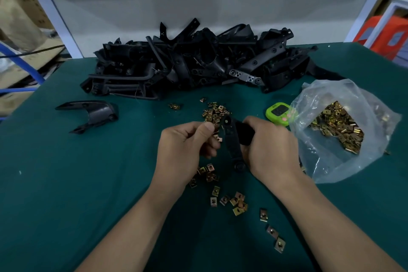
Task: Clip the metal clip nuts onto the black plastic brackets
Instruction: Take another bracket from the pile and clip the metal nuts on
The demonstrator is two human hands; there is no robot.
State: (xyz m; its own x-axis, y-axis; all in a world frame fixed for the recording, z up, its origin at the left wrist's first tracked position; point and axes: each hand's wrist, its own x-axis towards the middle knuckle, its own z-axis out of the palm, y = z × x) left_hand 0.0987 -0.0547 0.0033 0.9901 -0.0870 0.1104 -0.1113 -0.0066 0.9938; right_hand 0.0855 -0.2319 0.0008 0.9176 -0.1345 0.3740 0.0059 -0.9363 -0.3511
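Clearly the job is only begun — the person's right hand (272,146) is wrapped around a black plastic bracket with a long flat arm (234,143), held just above the green table mat (66,183), while the left hand (187,143) pinches a small brass-coloured metal clip nut (217,138) at thumb and fingertips, just beside the bracket's edge and seemingly not yet on it. One curved black bracket (92,115) lies apart at the left; whether it is finished cannot be told. A big heap of black brackets (198,62) waits behind — loose clip nuts (229,201) and a clear plastic bag of nuts (337,130) remain
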